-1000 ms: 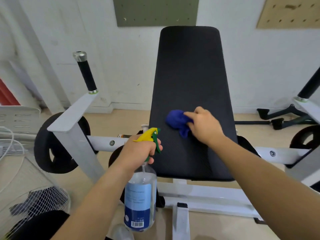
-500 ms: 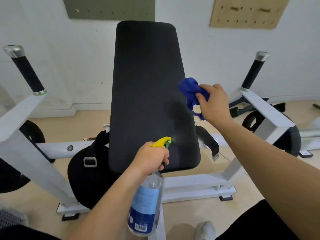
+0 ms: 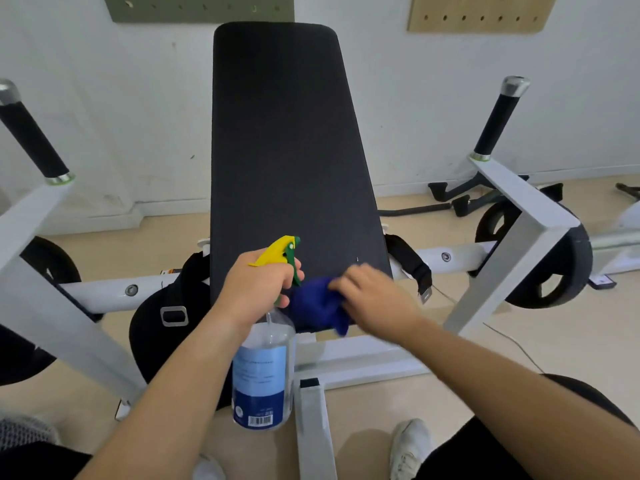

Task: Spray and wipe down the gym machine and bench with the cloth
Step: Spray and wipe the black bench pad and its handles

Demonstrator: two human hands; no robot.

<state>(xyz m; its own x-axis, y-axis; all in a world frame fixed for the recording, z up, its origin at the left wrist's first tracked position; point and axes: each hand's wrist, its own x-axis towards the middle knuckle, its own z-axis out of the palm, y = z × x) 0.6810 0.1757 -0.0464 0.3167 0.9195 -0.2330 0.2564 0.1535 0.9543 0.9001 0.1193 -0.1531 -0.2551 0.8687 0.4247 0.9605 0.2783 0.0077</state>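
Note:
A long black bench pad [image 3: 284, 143] slopes up toward the wall on a white machine frame [image 3: 360, 362]. My left hand [image 3: 256, 289] grips the neck of a clear spray bottle [image 3: 263, 379] with a blue label and a yellow and green trigger head, held just in front of the pad's near end. My right hand [image 3: 374, 299], blurred by motion, holds a blue cloth [image 3: 318, 306] against the pad's lower right edge. Part of the cloth hangs over the pad's front edge.
White arms with black foam handles rise at left [image 3: 31, 140] and right [image 3: 495, 123]. Black weight plates [image 3: 554, 271] sit at the right, a black strap and buckle [image 3: 412, 268] beside the pad. Dark stand legs lie on the floor by the wall. My white shoes [image 3: 408, 445] show below.
My right hand brought the cloth from the pad's upper right edge down to its near lower end. My left hand kept hold of the spray bottle. The view shifted to centre the bench.

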